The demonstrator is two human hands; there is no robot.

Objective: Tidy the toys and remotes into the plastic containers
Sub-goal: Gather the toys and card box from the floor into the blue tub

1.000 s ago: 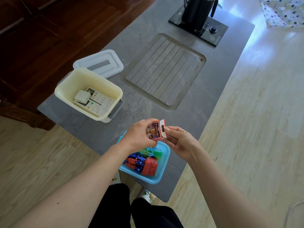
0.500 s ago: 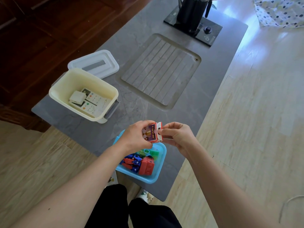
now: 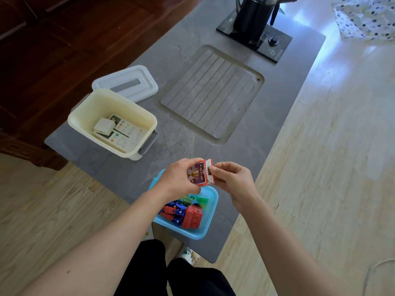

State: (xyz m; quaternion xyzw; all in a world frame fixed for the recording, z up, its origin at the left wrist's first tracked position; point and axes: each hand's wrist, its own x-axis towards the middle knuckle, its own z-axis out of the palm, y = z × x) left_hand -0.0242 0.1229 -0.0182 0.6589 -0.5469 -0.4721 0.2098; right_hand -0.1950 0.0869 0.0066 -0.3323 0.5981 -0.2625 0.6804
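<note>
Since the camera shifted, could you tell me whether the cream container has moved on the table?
No. The cream container still sits just in front of the white lid, left of the grooved drain panel.

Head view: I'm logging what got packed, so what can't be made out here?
Small printed box: print too small to read; left hand covers its left side, right hand pinches its flap.
Blue tray: far corner hidden under the left hand.
Remotes in the cream bin: labels too small.
Kettle: top cut off by the upper frame edge.
</note>
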